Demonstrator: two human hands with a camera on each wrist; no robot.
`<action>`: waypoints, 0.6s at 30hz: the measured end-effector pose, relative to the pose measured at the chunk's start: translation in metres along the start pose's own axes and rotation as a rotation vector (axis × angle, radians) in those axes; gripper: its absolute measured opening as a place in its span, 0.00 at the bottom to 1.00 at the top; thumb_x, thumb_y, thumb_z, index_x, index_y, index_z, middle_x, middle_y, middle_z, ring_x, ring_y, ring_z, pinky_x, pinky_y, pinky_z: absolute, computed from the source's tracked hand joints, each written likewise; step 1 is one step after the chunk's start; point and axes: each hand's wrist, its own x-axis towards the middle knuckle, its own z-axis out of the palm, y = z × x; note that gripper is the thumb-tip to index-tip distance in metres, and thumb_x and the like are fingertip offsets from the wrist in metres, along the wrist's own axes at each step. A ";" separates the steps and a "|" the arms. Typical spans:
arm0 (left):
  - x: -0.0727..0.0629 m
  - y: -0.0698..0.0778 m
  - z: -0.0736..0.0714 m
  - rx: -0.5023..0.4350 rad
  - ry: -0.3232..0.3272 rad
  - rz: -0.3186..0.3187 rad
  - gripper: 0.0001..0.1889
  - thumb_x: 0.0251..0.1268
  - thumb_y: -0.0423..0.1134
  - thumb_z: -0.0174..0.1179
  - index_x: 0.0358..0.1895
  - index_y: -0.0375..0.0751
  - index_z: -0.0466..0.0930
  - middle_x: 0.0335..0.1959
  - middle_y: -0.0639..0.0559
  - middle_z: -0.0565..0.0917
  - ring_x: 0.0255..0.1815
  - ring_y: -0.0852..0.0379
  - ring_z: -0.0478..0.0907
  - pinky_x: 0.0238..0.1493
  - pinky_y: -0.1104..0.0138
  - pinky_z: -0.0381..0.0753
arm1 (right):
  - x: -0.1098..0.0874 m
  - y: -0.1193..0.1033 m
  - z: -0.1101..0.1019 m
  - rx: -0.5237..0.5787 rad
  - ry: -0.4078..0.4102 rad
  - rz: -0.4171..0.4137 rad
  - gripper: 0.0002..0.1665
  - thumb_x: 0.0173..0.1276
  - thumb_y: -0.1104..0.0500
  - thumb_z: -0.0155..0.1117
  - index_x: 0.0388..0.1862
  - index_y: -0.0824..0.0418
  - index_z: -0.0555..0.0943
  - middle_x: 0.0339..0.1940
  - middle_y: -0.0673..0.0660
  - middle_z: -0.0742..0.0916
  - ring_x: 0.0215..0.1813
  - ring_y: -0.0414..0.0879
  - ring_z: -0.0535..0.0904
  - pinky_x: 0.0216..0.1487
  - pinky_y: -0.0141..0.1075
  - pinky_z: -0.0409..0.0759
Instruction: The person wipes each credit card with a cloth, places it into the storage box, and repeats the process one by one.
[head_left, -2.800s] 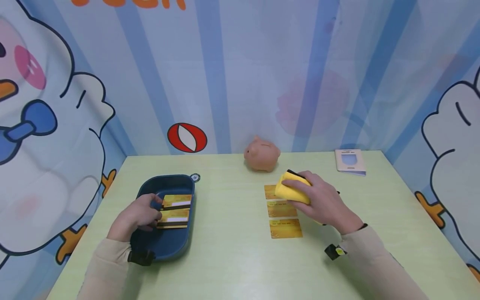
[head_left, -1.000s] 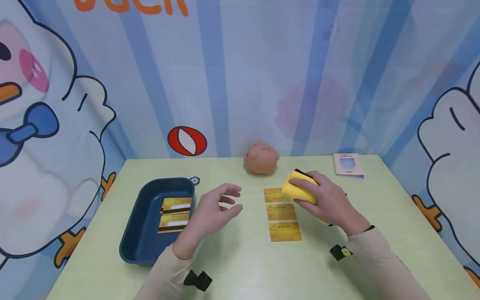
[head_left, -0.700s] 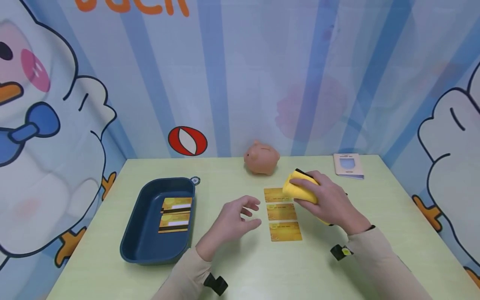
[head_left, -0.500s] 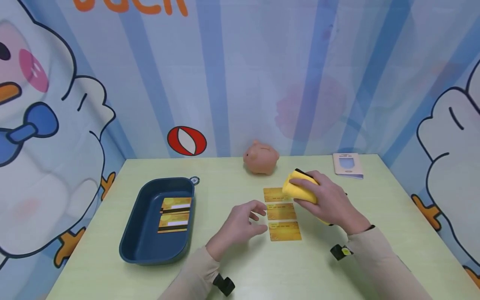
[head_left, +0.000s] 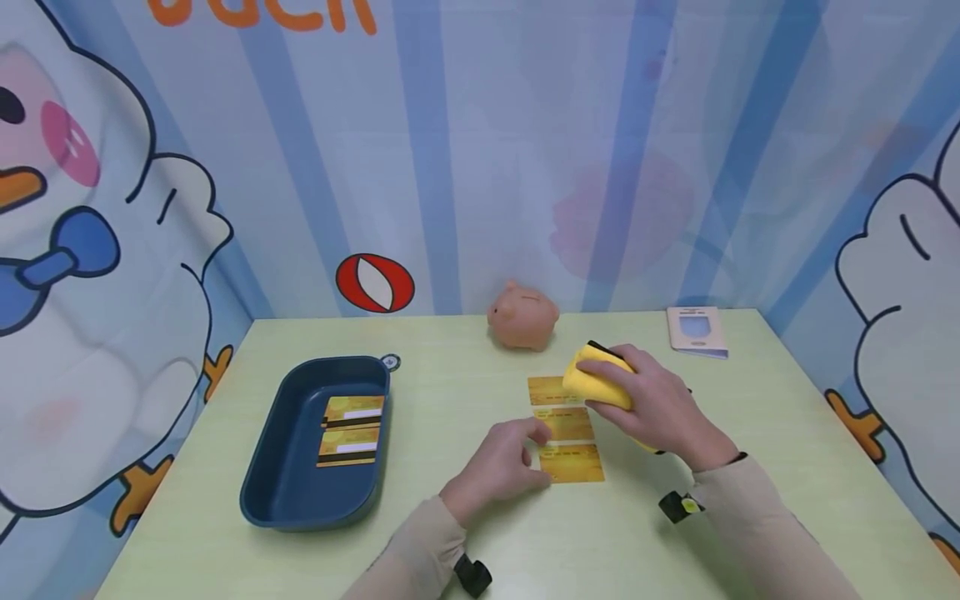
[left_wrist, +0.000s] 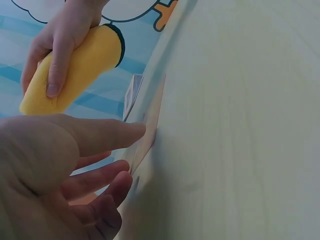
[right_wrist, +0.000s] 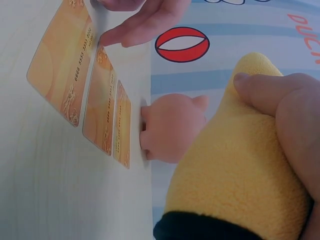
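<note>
Three gold bank cards lie face up in a column on the table: a near card point(head_left: 572, 463), a middle card point(head_left: 566, 423) and a far card point(head_left: 547, 390), partly covered in the head view. My left hand point(head_left: 501, 467) is at the left edges of the near and middle cards, thumb and fingers spread apart with nothing between them. My right hand point(head_left: 660, 404) grips a folded yellow cloth point(head_left: 596, 382) with black trim above the far card. In the right wrist view the fluffy cloth point(right_wrist: 240, 165) is held up off the table.
A dark blue tray point(head_left: 258, 467) on the left holds two gold cards point(head_left: 348, 446) with stripe sides up. At the back stand a pink piggy bank point(head_left: 522, 317) and, farther right, a small pale booklet point(head_left: 697, 331). A round tag point(head_left: 391, 362) lies beside the tray.
My left hand has left the cards in the tray and moved right across the table to the edge of the card column. The right hand still holds the cloth, nearly in place.
</note>
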 end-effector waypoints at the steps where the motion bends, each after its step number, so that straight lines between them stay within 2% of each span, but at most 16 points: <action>1: 0.000 0.000 0.001 0.008 -0.001 0.001 0.24 0.52 0.31 0.79 0.55 0.37 0.84 0.47 0.48 0.86 0.26 0.67 0.73 0.33 0.73 0.77 | 0.000 0.000 0.000 0.000 -0.003 0.001 0.32 0.64 0.50 0.80 0.67 0.44 0.82 0.57 0.59 0.81 0.46 0.50 0.78 0.33 0.43 0.81; 10: 0.001 0.003 0.005 0.050 0.003 0.005 0.25 0.51 0.31 0.79 0.55 0.36 0.84 0.46 0.47 0.85 0.26 0.67 0.72 0.35 0.73 0.75 | 0.002 -0.001 0.000 -0.005 -0.002 -0.003 0.34 0.62 0.52 0.81 0.67 0.44 0.81 0.56 0.59 0.80 0.46 0.50 0.78 0.34 0.43 0.81; 18: 0.001 0.004 0.008 0.067 0.006 -0.008 0.25 0.50 0.29 0.80 0.54 0.37 0.84 0.47 0.48 0.85 0.26 0.67 0.72 0.32 0.74 0.75 | 0.001 -0.002 0.002 -0.012 -0.012 0.002 0.33 0.63 0.53 0.81 0.67 0.45 0.82 0.57 0.60 0.80 0.46 0.50 0.78 0.35 0.44 0.83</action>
